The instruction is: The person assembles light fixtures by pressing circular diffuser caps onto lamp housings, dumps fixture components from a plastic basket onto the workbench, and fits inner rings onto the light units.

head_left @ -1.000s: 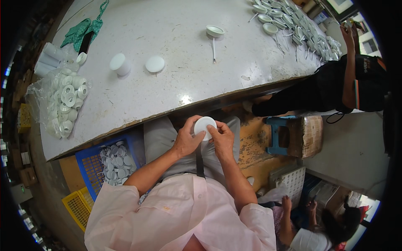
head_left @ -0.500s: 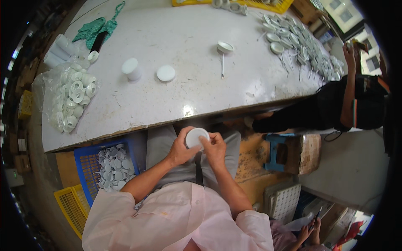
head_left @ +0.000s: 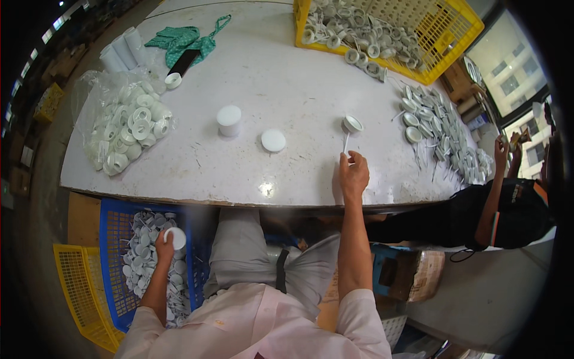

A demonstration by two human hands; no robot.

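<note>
Currently, left hand (head_left: 164, 246) with fingers around a white disc (head_left: 177, 239), right hand (head_left: 354, 175) at a stemmed piece (head_left: 353, 124), grip unclear.

A workshop: bare worktop (head_left: 299, 78), parts-filled crates (head_left: 304, 21), bagged rings (head_left: 133, 130).

Head-worn fisheye view, looking steeply down over the wearer's pale pink short-sleeved shirt (head_left: 251, 320).

The left of two side-by-side cameras looks from above the chest, facing forward and down: the shirt, nearest, fills the lower middle, grey cloth trousers (head_left: 239, 254) lie just above it, and a scuffed white tabletop (head_left: 287, 102) spans most of the upper half, its near edge bowed. The bare left hand (head_left: 164, 248) and bare right hand (head_left: 354, 172) both fall within the frame. A yellow latticed plastic crate (head_left: 457, 33) stands farther off at the top, a blue latticed plastic basket (head_left: 113, 257) nearer at lower left, and a dark-framed glass window (head_left: 508, 60) slants at upper right.
</note>
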